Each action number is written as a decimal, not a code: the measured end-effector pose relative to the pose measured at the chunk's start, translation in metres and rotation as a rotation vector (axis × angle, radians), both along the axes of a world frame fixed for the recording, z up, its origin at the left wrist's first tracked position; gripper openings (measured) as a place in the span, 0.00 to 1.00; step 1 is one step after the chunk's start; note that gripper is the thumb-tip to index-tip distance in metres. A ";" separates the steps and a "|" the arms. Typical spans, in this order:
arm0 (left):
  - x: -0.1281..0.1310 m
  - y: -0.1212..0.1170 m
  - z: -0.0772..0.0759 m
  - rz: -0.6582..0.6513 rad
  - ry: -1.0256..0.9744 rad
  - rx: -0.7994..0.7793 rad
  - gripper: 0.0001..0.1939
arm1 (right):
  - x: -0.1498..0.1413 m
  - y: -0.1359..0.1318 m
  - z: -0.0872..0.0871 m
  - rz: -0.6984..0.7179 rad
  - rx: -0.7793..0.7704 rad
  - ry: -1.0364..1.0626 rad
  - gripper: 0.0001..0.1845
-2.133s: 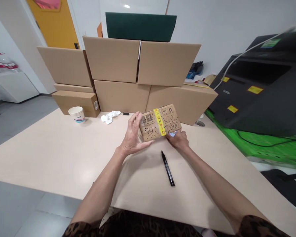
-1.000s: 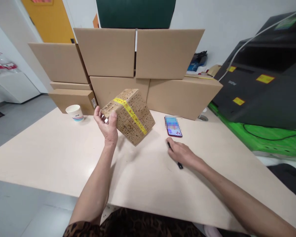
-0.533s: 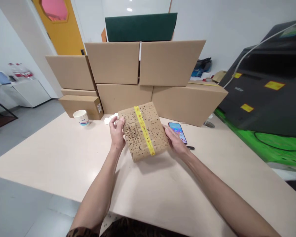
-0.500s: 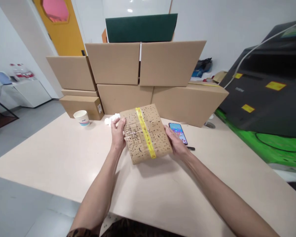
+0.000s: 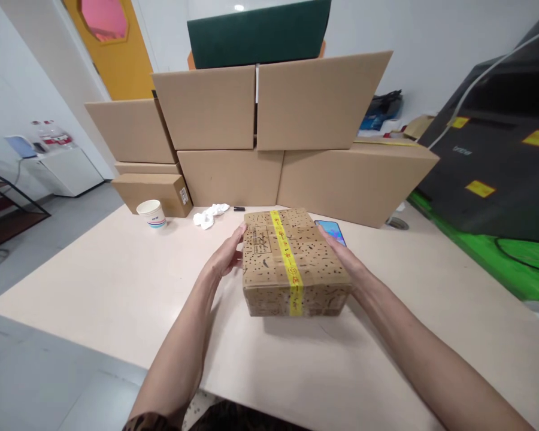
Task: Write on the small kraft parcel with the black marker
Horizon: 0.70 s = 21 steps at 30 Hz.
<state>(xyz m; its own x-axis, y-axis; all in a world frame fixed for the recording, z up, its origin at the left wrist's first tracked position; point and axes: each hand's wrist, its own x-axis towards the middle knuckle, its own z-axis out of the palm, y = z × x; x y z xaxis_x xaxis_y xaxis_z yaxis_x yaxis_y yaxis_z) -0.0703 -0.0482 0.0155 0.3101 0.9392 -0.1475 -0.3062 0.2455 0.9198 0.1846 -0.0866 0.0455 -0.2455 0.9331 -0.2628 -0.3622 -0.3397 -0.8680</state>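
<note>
Between my two hands is a small brown cardboard box (image 5: 278,257), covered in black specks and strokes, with a strip of yellow printed tape over its top and near side. My left hand (image 5: 228,252) grips its left side, the thumb near the top edge and the fingers partly behind. My right hand (image 5: 345,256) holds the right side; most of its fingers are hidden by the box. Just beyond my right hand lies a phone (image 5: 331,230) with a lit, colourful screen, partly covered by the hand.
Crumpled white tissue (image 5: 209,216), a small black object (image 5: 239,209) and a paper cup (image 5: 151,214) lie or stand on the table (image 5: 117,281). Behind them rises a wall of stacked cardboard boxes (image 5: 233,176) topped by a dark green box (image 5: 258,35). A black machine (image 5: 498,155) stands at right.
The box has tipped from facing me to lying nearly level, so its near side shows. It has shifted slightly right and down with both hands. The small black object behind has come into view.
</note>
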 end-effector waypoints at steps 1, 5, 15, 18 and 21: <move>0.001 0.000 0.001 -0.002 0.003 -0.022 0.29 | 0.000 0.001 -0.002 0.005 0.025 -0.005 0.26; 0.007 -0.003 0.010 0.077 -0.112 0.087 0.29 | -0.001 0.000 -0.007 -0.094 0.255 -0.060 0.26; 0.013 -0.016 0.021 0.331 -0.260 0.282 0.37 | 0.007 -0.011 -0.008 -0.145 1.024 -0.405 0.58; 0.006 -0.015 0.029 0.365 -0.296 0.213 0.41 | 0.000 -0.019 -0.007 -0.096 1.214 -0.543 0.54; -0.003 -0.020 0.038 0.285 -0.341 0.187 0.42 | -0.015 -0.032 -0.002 -0.049 1.423 -0.639 0.52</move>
